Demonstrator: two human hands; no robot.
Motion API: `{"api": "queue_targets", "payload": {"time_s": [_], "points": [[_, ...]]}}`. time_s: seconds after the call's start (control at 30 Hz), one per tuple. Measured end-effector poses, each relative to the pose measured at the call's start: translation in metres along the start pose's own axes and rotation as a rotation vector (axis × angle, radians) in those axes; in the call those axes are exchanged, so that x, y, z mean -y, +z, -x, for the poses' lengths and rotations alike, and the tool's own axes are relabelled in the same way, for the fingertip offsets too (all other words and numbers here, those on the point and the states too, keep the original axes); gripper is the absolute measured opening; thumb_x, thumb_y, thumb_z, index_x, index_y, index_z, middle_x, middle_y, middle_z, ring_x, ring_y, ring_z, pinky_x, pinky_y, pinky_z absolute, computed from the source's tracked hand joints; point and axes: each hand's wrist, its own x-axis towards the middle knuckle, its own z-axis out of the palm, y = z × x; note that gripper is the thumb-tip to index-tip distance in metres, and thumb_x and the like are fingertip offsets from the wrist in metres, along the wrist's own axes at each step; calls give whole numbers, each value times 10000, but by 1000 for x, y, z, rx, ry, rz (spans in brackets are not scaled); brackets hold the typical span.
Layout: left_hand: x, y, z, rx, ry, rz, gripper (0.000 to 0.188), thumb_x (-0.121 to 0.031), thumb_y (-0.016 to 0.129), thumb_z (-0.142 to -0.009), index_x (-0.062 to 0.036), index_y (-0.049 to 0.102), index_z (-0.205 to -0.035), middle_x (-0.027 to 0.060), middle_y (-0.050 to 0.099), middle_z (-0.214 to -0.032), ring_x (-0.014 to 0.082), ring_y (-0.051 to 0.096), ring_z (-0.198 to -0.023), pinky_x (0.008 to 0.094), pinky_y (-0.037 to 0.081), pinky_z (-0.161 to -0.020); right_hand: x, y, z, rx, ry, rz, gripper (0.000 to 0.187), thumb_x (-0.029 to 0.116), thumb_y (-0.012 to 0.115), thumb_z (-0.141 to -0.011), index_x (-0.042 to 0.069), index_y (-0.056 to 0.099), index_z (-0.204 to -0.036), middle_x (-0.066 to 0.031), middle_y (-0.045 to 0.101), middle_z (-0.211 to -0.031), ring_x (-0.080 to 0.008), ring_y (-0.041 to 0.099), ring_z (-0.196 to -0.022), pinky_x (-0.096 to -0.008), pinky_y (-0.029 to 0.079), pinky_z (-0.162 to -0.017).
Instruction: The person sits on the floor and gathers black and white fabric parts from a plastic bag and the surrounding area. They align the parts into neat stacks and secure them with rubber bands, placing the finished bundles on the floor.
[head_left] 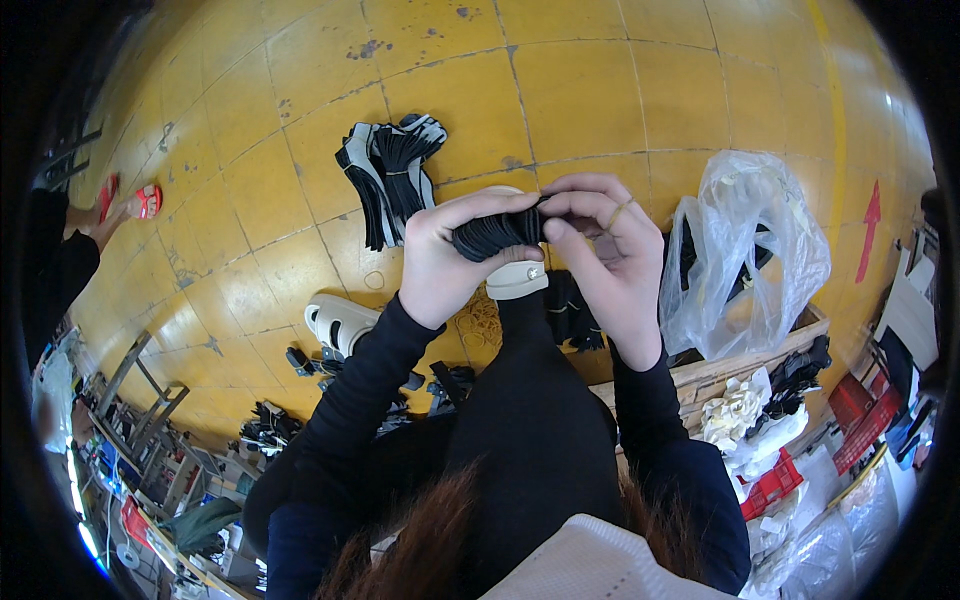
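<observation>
My left hand (443, 258) is wrapped round a stack of thin black pieces (492, 236), which look like cut fabric or strips. At the right end of that stack, my right hand (618, 262) pinches the edge of one or more pieces between thumb and fingers; how many cannot be made out. A thin ring circles one of its fingers. Both hands are held above my knee and a pale clog (517, 282). On the floor beyond them lie tied bundles of black and grey cut pieces (392, 178).
To the right, a clear plastic bag (745, 265) stands by a wooden crate edge (690, 378). Another pale clog (340, 322), loose rubber bands (478, 326) and black bundles (574, 312) are on the yellow tiled floor (590, 100). At far left are another person's feet in red sandals (148, 202).
</observation>
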Motion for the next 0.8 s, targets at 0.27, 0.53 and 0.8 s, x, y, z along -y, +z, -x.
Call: {"api": "queue_targets", "payload": {"time_s": [0.27, 0.53, 0.8], "points": [[-4, -4, -1, 50, 12, -57, 457, -92, 843, -631, -31, 685, -1056, 123, 696, -1021, 197, 674, -948, 288, 515, -848, -2, -1, 4, 3, 70, -83, 147, 2, 715, -750, -10, 666, -887, -90, 625, -1008, -130, 605, -816, -245, 489, -712], [-3, -5, -1, 73, -41, -53, 479, -83, 847, -628, -17, 675, -1069, 110, 698, -1025, 173, 670, -942, 286, 515, -841, -1, -3, 2, 53, -2, 78, 144, -57, 655, -778, -28, 659, -919, -107, 588, -1113, -132, 598, -877, -245, 476, -760], [-4, -4, 0, 85, -58, -49, 486, -109, 847, -636, -21, 672, -1080, 103, 702, -1005, 165, 675, -911, 285, 517, -828, 0, -2, 2, 29, 58, -35, 146, 10, 695, -750, 12, 676, -896, -113, 626, -1073, -159, 627, -855, -255, 499, -719]]}}
